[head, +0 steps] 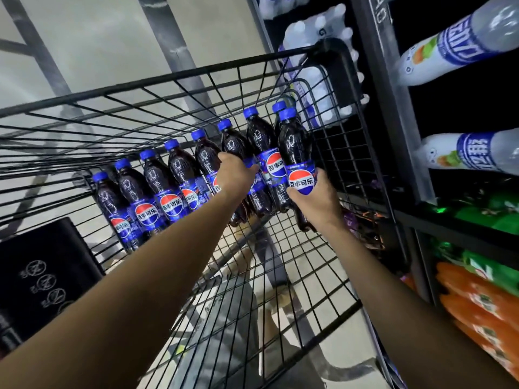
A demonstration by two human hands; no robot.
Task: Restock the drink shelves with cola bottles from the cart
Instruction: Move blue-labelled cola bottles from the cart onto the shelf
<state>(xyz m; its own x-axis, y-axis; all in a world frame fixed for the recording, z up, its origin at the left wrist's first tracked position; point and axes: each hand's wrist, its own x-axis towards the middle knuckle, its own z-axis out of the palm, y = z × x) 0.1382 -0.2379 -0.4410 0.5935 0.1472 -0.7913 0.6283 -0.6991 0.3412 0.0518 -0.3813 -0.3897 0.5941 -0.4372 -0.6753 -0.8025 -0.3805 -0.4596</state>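
Cart: I am looking down into a black wire cart [196, 77]; its rim crosses the upper view and its mesh floor lies under both of my forearms
Cola bottles: a row of dark cola bottles [157, 175] with blue caps lines the far wall of the basket, packed side by side, with red, white and blue labels facing me
Left hand: my left hand [234, 172] is in the row, toward its right end; the fingers are curled round the left-hand bottle [234, 144] at label height, and the back of the hand hides that label
Right hand: my right hand [317, 200] grips the right-hand bottle [295, 147] low on the body, thumb on one side and fingers on the other, the label showing between them
Right-hand bottle position: at the right end of the row, a little nearer to me than its neighbours; I cannot tell whether its base is on the mesh
Shelf unit: the shelf unit [398, 108] stands just beside the cart on my right
Shelf stock: white bottles [460, 46] with blue labels on the upper levels, green bottles [500, 217] below them, orange bottles [477, 299] lowest
Beyond the cart: wrapped packs of pale bottles [317, 32]
Near left: a black panel [42, 276] with small white symbols
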